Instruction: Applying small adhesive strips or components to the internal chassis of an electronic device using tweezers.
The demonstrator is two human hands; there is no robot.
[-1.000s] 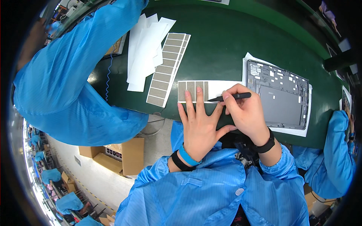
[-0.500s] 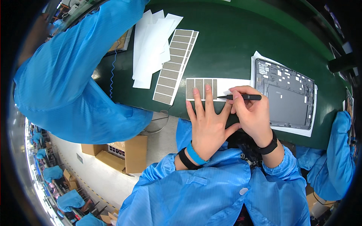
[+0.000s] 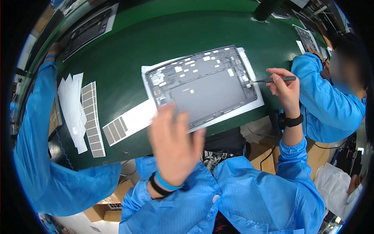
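Observation:
My right hand (image 3: 287,93) pinches black tweezers (image 3: 287,78). Their tips point left, at the right edge of a dark grey tablet housing (image 3: 214,89). Whether the tips hold a small piece is too small to tell. The housing, dotted with small white patches, lies on a white sheet (image 3: 255,106). Blurred by motion, my left hand (image 3: 173,144) is open with fingers apart, over the housing's lower left corner. Partly behind it lies a white backing strip (image 3: 138,119), with several grey-brown rectangular stickers (image 3: 115,130) on its left end.
Left of the strip lie a longer sticker sheet (image 3: 93,121) and loose white papers (image 3: 72,113). A co-worker's blue sleeve (image 3: 33,117) reaches along the table's left side, near another housing (image 3: 87,33). Another person (image 3: 325,97) works at the right. A dark post (image 3: 268,9) stands at the back.
My view has swung right. The tweezers have gone from the sticker strip to the housing's right edge. My left hand has come off the stickers, and fewer stickers show on the strip.

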